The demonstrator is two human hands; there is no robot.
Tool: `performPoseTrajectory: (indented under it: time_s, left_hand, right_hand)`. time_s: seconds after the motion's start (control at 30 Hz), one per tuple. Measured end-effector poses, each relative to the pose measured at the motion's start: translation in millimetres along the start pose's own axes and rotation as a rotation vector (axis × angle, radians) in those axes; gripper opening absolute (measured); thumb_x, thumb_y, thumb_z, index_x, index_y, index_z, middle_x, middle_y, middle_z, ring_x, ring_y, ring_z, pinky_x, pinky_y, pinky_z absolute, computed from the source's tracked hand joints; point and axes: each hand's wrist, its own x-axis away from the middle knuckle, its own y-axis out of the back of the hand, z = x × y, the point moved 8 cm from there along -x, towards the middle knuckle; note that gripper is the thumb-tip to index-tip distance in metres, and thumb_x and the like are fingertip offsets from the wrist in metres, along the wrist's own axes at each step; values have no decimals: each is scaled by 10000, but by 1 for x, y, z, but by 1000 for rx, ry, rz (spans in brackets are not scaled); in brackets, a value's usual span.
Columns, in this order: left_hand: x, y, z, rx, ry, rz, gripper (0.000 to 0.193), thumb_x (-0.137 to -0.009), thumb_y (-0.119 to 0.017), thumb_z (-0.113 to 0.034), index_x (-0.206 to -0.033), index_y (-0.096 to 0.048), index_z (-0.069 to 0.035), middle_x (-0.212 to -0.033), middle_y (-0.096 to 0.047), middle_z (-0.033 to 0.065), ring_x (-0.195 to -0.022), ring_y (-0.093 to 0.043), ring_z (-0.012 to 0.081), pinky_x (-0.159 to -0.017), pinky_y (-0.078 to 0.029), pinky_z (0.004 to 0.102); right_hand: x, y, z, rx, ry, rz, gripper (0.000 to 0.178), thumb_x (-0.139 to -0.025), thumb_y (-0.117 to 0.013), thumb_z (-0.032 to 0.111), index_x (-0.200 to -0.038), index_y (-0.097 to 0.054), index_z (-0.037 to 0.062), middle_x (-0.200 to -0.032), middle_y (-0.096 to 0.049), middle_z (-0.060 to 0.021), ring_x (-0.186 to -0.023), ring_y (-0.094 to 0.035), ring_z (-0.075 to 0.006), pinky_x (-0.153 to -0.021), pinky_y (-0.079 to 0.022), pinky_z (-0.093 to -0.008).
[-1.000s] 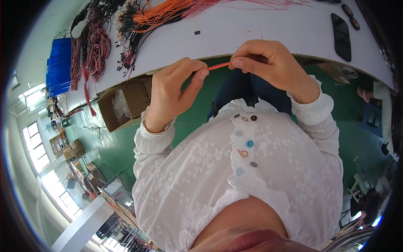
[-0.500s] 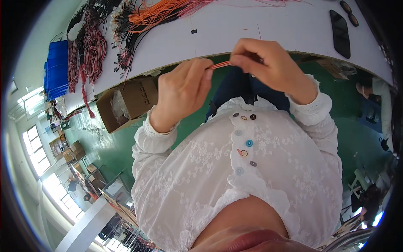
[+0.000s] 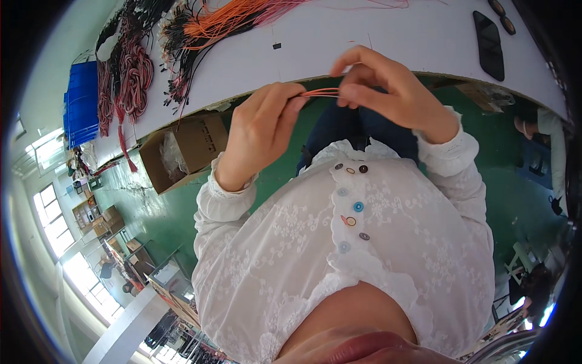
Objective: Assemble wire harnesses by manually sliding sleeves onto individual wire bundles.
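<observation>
My left hand (image 3: 264, 124) pinches a small bundle of thin orange wires (image 3: 320, 93) between thumb and curled fingers, just off the front edge of the table. Across from it, my right hand (image 3: 391, 94) has the other end of the wires at its thumb and lower fingers. Its index finger is lifted and bent away from them. The wires bow slightly apart between the two hands, and their ends are hidden in the fingers.
On the white table (image 3: 339, 27) lie a heap of orange wires (image 3: 224, 18), red-and-black cable bundles (image 3: 134, 79), a small black piece (image 3: 277, 46), a phone (image 3: 488, 45) and dark glasses (image 3: 503, 17). A cardboard box (image 3: 200, 142) and blue bins (image 3: 80, 103) stand at left.
My right hand's fingers have loosened and spread, with the index finger lifting. The wires between the hands now show more length and bow apart. My left hand keeps its pinch.
</observation>
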Motion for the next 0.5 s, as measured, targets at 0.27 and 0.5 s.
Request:
performPoseTrajectory:
  time_s: [0.27, 0.5]
  left_hand:
    - [-2, -13, -6, 28, -95, -10, 159, -910, -693, -19, -1067, -673, 2, -816, -648, 114, -671, -612, 282, -612, -501, 361]
    - [1, -10, -2, 40, -93, -31, 188, -899, -709, -30, -1084, -697, -7, -777, -652, 92, -638, -602, 239, -566, -483, 334]
  right_hand:
    - [-7, -14, 4, 20, 151, -29, 118, -1017, -621, 153, -1029, -590, 39, -897, -624, -25, -800, -619, -113, -738, -505, -242]
    - [1, -2, -2, 197, 123, -54, 101, -995, -632, 102, -1048, -606, 20, -897, -675, -47, -834, -666, -138, -813, -531, -272]
